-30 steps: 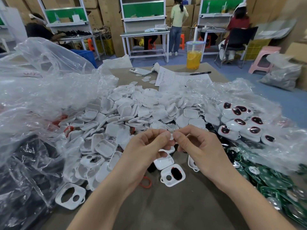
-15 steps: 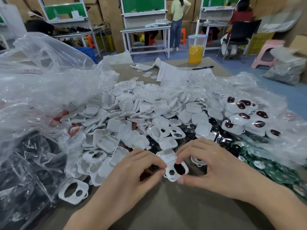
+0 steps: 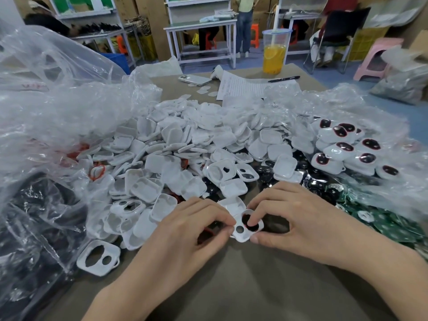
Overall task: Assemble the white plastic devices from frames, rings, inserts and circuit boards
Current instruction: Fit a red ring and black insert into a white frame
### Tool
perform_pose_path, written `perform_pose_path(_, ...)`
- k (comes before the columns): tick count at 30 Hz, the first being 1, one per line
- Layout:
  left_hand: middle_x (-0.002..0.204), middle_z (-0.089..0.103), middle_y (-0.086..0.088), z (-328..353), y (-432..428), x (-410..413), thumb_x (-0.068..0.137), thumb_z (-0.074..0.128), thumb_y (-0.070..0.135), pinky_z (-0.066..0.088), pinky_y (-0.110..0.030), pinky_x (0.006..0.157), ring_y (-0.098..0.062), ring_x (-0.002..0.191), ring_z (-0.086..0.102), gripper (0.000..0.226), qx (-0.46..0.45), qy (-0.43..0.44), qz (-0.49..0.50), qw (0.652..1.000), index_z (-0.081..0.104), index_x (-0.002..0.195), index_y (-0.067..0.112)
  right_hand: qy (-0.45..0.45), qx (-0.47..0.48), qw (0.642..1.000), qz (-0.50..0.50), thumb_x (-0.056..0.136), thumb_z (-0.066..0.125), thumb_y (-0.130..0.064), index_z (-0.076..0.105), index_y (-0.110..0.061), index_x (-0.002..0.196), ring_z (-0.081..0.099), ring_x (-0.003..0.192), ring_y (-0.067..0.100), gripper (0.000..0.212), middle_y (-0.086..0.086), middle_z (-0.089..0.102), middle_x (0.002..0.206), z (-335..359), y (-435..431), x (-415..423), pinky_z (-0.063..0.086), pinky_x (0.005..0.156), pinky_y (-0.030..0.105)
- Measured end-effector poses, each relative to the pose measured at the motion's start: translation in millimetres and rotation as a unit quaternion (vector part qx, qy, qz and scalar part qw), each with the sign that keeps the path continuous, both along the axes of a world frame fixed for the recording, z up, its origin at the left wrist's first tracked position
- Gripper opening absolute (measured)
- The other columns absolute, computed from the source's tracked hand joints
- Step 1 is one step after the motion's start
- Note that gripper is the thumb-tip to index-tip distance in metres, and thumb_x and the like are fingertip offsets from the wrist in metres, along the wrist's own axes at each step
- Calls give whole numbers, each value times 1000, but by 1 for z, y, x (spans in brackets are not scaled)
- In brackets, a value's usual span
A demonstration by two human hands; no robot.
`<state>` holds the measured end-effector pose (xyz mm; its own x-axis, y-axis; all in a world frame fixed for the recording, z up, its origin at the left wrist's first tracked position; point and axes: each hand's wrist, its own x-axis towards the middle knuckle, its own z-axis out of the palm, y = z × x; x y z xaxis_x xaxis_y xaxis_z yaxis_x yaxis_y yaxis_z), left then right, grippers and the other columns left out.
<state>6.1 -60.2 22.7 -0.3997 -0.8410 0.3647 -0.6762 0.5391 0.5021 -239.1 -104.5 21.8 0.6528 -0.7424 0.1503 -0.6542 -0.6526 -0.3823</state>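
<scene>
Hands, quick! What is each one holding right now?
Left hand: pinches the white frame at its left edge.
Right hand: pinches the same frame's right side.

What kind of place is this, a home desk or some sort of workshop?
Most likely a small assembly workshop: a heap of white plastic shells covers the table, green circuit boards lie at the right, and more workbenches stand behind.

The left hand and right hand are bare, on bare forearms reaching in from seven and four o'clock. The fingernails are short and plain.
</scene>
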Motion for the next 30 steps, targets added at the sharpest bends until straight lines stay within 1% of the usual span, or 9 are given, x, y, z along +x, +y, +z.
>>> perform_pose_path(6,102,65,25,4,2,-1,95,58,41,48,-22,86,-5,104,62,15,-6,0,1,1000,69,98,32,-34,-29,999,-15,80,53,-74,63,-46,87,45,108,-3,31,-30,55,103,5,5,4,27,97,11)
perform_pose_path(11,102,66,23,10,3,-2,96,60,35,47,-18,85,-5,100,61,15,-64,-10,-3,998,71,96,26,-77,-58,995,-15,82,62,-64,69,-42,85,49,97,1,24,-23,60,102,11,13,10,37,88,14)
perform_pose_path(15,102,65,17,9,2,-1,96,60,31,46,-19,85,-5,96,60,14,-97,-35,-7,995,72,94,22,-91,-86,992,-10,81,71,-53,74,-33,82,48,90,2,20,-15,64,99,13,16,15,34,85,9)
perform_pose_path(17,105,62,15,9,2,1,96,59,32,45,-16,82,-5,96,60,16,-90,-35,0,995,72,94,23,-94,-87,992,-13,81,72,-51,75,-31,82,45,88,1,20,-15,64,99,15,17,16,32,83,6)
perform_pose_path(19,108,61,16,9,2,2,97,58,35,46,-13,77,-3,95,61,17,-68,-29,7,997,73,95,26,-99,-79,992,-18,80,71,-52,75,-31,81,45,89,0,21,-15,64,99,15,18,16,33,83,5)
perform_pose_path(21,109,63,18,9,3,2,98,62,36,48,-14,73,-3,92,64,13,-23,13,8,1000,73,94,29,-103,-70,992,-20,81,69,-53,76,-31,82,45,90,1,23,-15,64,100,16,18,16,33,84,6)
perform_pose_path(25,85,71,10,10,5,-1,91,66,34,50,-25,66,-13,74,65,5,112,121,23,986,71,91,36,-106,-68,992,-22,81,67,-53,76,-30,83,48,92,4,25,-14,65,102,16,19,16,35,87,8)
perform_pose_path(28,80,71,1,11,4,-4,91,69,27,46,-19,64,-11,66,62,9,196,172,30,965,69,92,36,-107,-76,991,-22,81,68,-52,77,-29,84,49,91,6,25,-13,65,102,16,19,16,36,86,9)
perform_pose_path(30,81,71,-2,12,4,-5,90,69,24,46,-16,66,-17,68,63,11,222,202,35,953,69,91,35,-111,-84,990,-22,82,68,-51,77,-28,84,49,90,7,25,-12,66,101,15,20,17,37,85,10)
